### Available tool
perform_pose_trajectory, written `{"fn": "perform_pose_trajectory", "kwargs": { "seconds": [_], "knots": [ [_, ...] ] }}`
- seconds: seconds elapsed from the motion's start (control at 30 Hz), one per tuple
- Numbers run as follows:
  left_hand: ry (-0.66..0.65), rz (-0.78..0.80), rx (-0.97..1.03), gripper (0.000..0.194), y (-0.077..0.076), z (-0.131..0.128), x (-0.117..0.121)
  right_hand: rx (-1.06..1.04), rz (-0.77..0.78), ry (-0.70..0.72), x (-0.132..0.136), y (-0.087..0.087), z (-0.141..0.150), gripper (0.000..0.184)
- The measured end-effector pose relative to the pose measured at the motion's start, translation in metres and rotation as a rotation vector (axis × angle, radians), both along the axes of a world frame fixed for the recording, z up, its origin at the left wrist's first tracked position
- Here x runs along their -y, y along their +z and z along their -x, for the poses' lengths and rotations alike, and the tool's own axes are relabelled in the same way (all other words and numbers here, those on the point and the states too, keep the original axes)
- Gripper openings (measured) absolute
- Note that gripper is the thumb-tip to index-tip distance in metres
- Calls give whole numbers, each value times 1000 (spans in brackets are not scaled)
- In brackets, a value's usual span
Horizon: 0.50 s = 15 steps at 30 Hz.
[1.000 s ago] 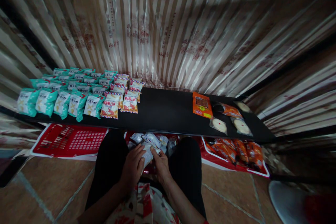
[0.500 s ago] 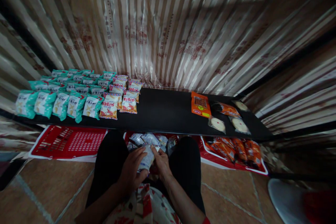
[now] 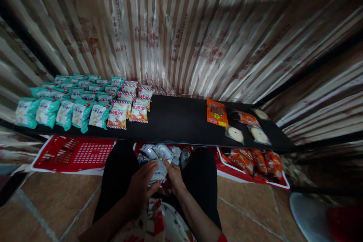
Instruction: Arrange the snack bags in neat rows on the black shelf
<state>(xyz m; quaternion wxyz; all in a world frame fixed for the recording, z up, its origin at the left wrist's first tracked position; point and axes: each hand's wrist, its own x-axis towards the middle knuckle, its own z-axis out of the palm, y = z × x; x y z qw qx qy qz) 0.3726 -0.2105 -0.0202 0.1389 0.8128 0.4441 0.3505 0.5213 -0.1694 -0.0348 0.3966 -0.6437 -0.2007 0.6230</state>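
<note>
Between my knees, a silvery snack packet point(image 3: 159, 173) is gripped from both sides. My left hand point(image 3: 142, 180) curls round its left side, fingers on top. My right hand point(image 3: 173, 174) pinches its right edge with the thumb on the upper face. Beneath and behind it, more silvery packets point(image 3: 162, 150) lie in the middle red basket point(image 3: 187, 147). On the black shelf point(image 3: 178, 119) beyond, white-and-orange snack packets point(image 3: 117, 114) stand in short rows beside several teal snack packets point(image 3: 81, 113).
An orange packet point(image 3: 217, 113) and round pale items in clear wrappers point(image 3: 235, 134) lie on the shelf's right. A red basket point(image 3: 93, 152) sits lower left; another point(image 3: 241, 174) holds orange packets point(image 3: 258, 161). A striped curtain point(image 3: 176, 26) hangs behind.
The packet in my hands has tilted, so its lower printed edge shows differently. Both hands have stayed in nearly the same place.
</note>
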Motion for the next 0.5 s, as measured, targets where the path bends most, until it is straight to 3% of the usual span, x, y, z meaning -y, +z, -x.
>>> {"fn": "perform_pose_trajectory", "kwargs": {
  "seconds": [0.23,0.5],
  "knots": [
    [1,-94,32,46,8,0,-3,34,61,25,-2,-2,-1,34],
    [35,-98,111,36,10,4,-10,66,104,154,-2,12,0,36]
  ]
}}
